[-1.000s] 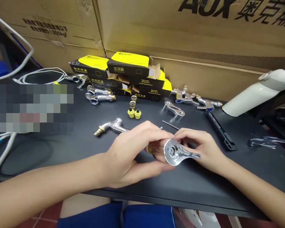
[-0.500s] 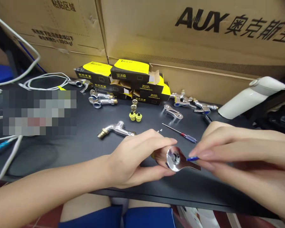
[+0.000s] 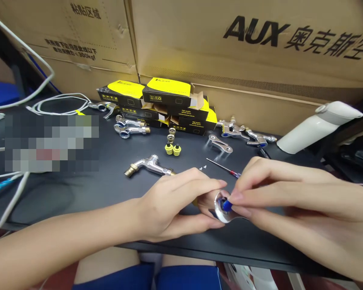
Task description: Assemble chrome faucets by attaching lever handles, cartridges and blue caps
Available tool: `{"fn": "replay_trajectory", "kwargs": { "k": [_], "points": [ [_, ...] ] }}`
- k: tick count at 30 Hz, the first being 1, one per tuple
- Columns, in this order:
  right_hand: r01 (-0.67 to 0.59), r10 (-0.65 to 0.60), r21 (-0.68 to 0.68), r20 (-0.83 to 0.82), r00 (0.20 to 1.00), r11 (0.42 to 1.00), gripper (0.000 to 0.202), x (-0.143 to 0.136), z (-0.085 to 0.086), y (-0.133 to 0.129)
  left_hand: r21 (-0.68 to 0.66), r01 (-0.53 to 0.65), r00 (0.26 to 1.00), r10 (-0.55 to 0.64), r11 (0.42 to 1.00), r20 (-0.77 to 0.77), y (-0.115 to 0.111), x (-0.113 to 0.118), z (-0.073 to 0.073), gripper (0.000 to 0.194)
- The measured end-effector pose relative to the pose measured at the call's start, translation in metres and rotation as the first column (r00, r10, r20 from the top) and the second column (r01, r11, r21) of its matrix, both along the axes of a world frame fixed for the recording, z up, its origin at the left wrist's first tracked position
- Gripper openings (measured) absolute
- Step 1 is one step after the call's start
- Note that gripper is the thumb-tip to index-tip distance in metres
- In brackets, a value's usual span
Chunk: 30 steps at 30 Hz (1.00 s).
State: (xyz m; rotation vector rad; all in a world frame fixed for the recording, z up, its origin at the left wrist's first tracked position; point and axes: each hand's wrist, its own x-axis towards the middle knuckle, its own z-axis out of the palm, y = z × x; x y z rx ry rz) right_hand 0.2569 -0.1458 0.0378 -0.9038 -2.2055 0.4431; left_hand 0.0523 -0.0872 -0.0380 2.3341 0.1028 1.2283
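My left hand point(image 3: 181, 203) is closed round a chrome faucet handle point(image 3: 219, 217), its round end turned toward my right side. Between thumb and fingertips, my right hand point(image 3: 275, 197) pinches a small blue cap point(image 3: 226, 204) at the round recess in that end. The handle's flat lever is mostly covered by my right fingers. Behind my left hand lies a chrome faucet body point(image 3: 153, 164) with a brass end. A screwdriver point(image 3: 220, 166) lies beyond my right hand, its grip partly hidden, with tiny screws point(image 3: 202, 168) near its tip.
Black and yellow boxes point(image 3: 166, 96) are stacked at the back against large cartons point(image 3: 181, 36). Yellow valve cartridges point(image 3: 173, 149), brass nuts point(image 3: 171, 135), loose levers point(image 3: 220, 144) and more faucets point(image 3: 130, 129) lie before them. A white bottle point(image 3: 308, 131) leans at right; cables point(image 3: 60, 102) lie at left.
My right hand has moved left, bringing the blue cap from beside the lever to the recess in the handle's end. My left hand keeps its hold.
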Motion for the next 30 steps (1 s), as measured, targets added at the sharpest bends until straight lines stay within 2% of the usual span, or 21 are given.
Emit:
{"fn": "replay_trajectory", "kwargs": {
  "k": [5,10,12,17,21,26,30],
  "points": [
    [-0.004,0.004,0.037,0.009,1.0,0.999,0.018,0.002,-0.005,-0.002,-0.007,0.002,1.0,-0.002,1.0,-0.016,0.001,0.001,-0.002,0.037],
    [0.087,-0.107,0.102,0.214,0.971,0.991,0.012,0.002,-0.004,-0.002,-0.024,0.013,1.0,-0.013,1.0,-0.02,0.001,0.002,-0.003,0.04],
    [0.071,-0.115,0.175,0.258,0.959,0.982,0.013,0.001,-0.002,-0.002,-0.03,0.015,0.999,-0.016,0.999,-0.028,0.0,0.002,-0.003,0.041],
    [-0.015,-0.069,0.328,0.242,0.968,0.945,0.012,-0.003,-0.002,-0.001,-0.056,0.037,0.999,-0.039,0.998,-0.035,0.0,0.0,-0.004,0.039],
    [-0.028,-0.075,0.364,0.266,0.961,0.931,0.016,-0.004,-0.011,0.0,-0.094,0.017,0.998,-0.022,0.995,-0.054,0.001,-0.002,-0.003,0.033],
    [0.014,-0.154,0.428,0.294,0.943,0.904,0.028,0.0,-0.032,0.003,-0.148,-0.08,0.996,0.075,0.986,-0.045,0.006,0.001,-0.003,0.029],
    [-0.002,-0.148,0.447,0.299,0.943,0.895,0.029,0.0,-0.038,0.006,-0.126,-0.058,0.997,0.052,0.99,-0.054,0.011,0.001,-0.005,0.026]
  ]
}}
